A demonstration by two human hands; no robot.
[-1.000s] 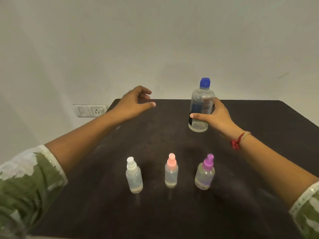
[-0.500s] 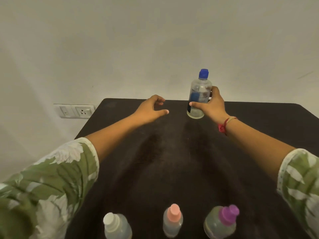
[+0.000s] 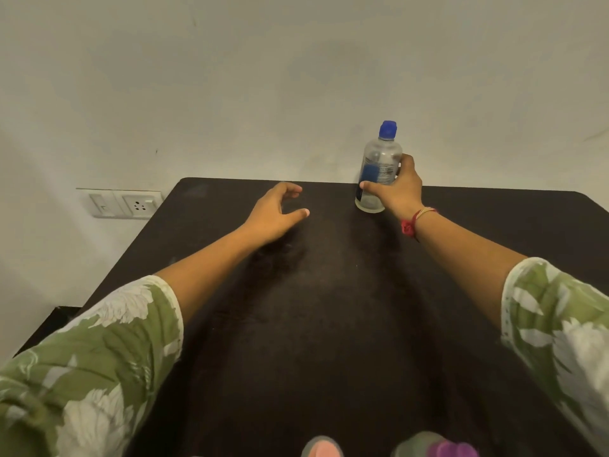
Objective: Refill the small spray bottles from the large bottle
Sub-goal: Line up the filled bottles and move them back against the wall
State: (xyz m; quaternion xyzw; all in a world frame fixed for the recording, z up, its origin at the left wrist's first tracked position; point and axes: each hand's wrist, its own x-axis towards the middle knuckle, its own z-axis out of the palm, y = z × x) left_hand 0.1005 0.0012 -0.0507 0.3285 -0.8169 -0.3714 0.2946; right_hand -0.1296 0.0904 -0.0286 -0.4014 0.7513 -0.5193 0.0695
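Note:
A large clear bottle with a blue cap and blue label stands upright near the far edge of the dark table. My right hand grips its lower half, thumb in front, fingers behind. My left hand hovers low over the table to the left of the bottle, fingers loosely curved and holding nothing. Only the tops of two small spray bottles show at the bottom edge: a pink cap and a purple cap. The white-capped one is out of view.
A white wall rises right behind the table. A wall socket plate sits left of the table's far left corner. The table's left edge runs diagonally down toward my left sleeve.
The view has tilted upward, so the small bottles have slid to the bottom edge and the white-capped one has left the frame. My right hand still grips the large bottle; both hands appear farther out.

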